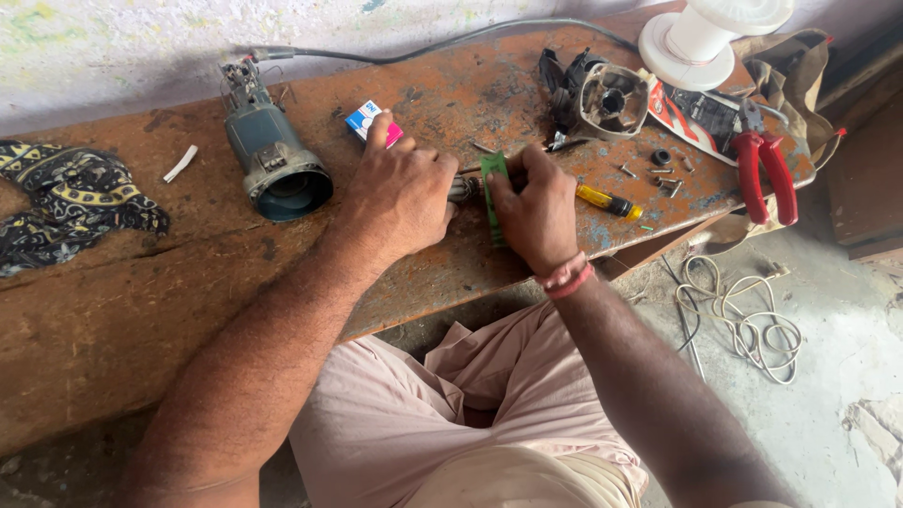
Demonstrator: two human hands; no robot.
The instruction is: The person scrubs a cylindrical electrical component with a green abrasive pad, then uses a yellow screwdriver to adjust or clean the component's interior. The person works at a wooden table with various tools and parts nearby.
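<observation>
- The left hand (pixel 400 193) sits at the centre of the frame on the rusty orange metal workbench (pixel 113 320), fingers curled together around a small metal part (pixel 461 188) that peeks out at its right edge.
- The right hand (pixel 534 209) lies just right of it, fingers closed on a narrow green strip-like piece (pixel 493 179) that runs up and down between the two hands; what this piece is cannot be told from this view, as the hands cover most of it.
- A red thread band (pixel 567 276) circles the right wrist.
- Behind the left hand's knuckles, a small blue, white and pink cardboard box (pixel 369 119) rests on the bench.
- In the upper left of the frame, a grey-green cylindrical power-tool motor housing (pixel 273 155) lies with its open round end toward the camera, a black cable (pixel 414 49) running from its top.
- A yellow-handled screwdriver (pixel 608 201) lies just right of the right hand.
- Further right are loose screws and a black washer (pixel 661 157), a grey gear-case part (pixel 609 99), and red-handled pliers (pixel 764 169).
- A white plastic spool (pixel 701 38) stands at the top right.
- A dark patterned cloth (pixel 66 198) sits at the left edge.
- A coil of white wire (pixel 748 325) lies on the floor at the lower right.
</observation>
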